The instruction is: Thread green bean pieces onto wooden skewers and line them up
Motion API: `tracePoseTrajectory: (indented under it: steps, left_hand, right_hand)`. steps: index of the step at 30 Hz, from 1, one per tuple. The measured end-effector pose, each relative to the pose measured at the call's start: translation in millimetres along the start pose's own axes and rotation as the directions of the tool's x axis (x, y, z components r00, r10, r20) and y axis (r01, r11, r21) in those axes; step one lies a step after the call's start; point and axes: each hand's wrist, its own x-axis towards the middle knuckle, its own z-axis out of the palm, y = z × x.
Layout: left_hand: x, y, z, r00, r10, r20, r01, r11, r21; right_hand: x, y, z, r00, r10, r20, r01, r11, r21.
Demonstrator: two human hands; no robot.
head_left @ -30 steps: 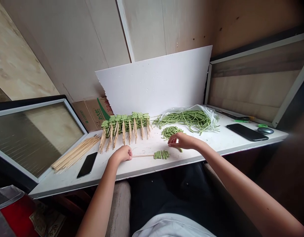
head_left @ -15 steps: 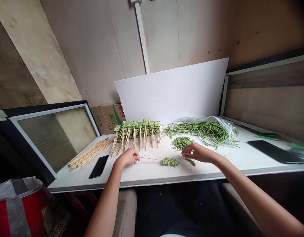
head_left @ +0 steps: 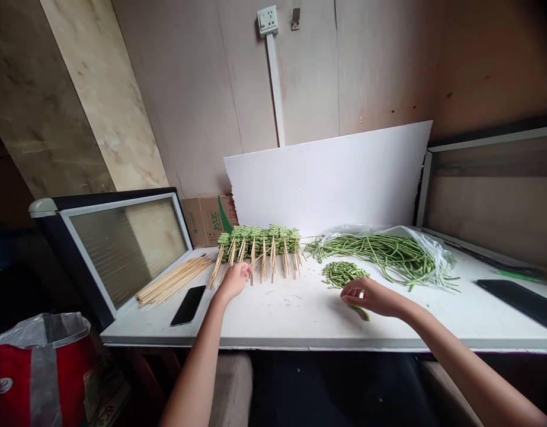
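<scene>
My left hand point(head_left: 236, 277) is at the front of the stacked green bean skewers point(head_left: 259, 237), its fingers closed at the stick ends. A bamboo skewer seems to be in its pinch, though the fingers hide most of it. Many bare sticks point(head_left: 273, 261) point from the stack toward me. My right hand point(head_left: 360, 295) hovers over the near edge of a heap of cut green bean pieces point(head_left: 344, 273), fingers loosely curled and apart, nothing visible in them. A few loose bean pieces point(head_left: 362, 314) lie just below that hand.
Long green beans point(head_left: 384, 252) spill from a clear plastic bag point(head_left: 440, 255) at the back right. Loose bamboo skewers point(head_left: 173, 281) and a phone point(head_left: 188, 305) lie at left. A dark flat object point(head_left: 517, 299) is at right. A white board point(head_left: 326, 178) stands behind.
The skewer of bean pieces that lay in front of me, held by my left hand, is gone from there. My left hand has moved up to the stack. The view has tilted upward.
</scene>
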Motion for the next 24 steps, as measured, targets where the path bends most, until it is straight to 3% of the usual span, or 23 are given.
tracePoseTrajectory:
  steps: [7, 13, 18, 24]
  left_hand:
    - [8, -24, -13.6, 0.973, -0.107, -0.205, 0.128, 0.988, 0.092]
    - [29, -54, -52.7, 0.908, -0.239, -0.344, 0.32, 0.926, 0.199]
    - [49, -79, -79.1, 0.85, -0.376, -0.368, 0.488, 0.825, 0.285]
    - [57, -95, -83.3, 0.813, -0.464, -0.352, 0.573, 0.745, 0.341]
  right_hand:
    - [1, 0, 2, 1.0, -0.004, 0.018, 0.004, 1.0, 0.022]
    - [0, -9, -2, 1.0, -0.022, 0.012, 0.022, 0.999, 0.035]
    - [2, -8, 2, 1.0, -0.014, 0.019, 0.014, 0.999, 0.036]
    - [3, -12, 6, 1.0, 0.002, 0.028, -0.003, 0.999, 0.036]
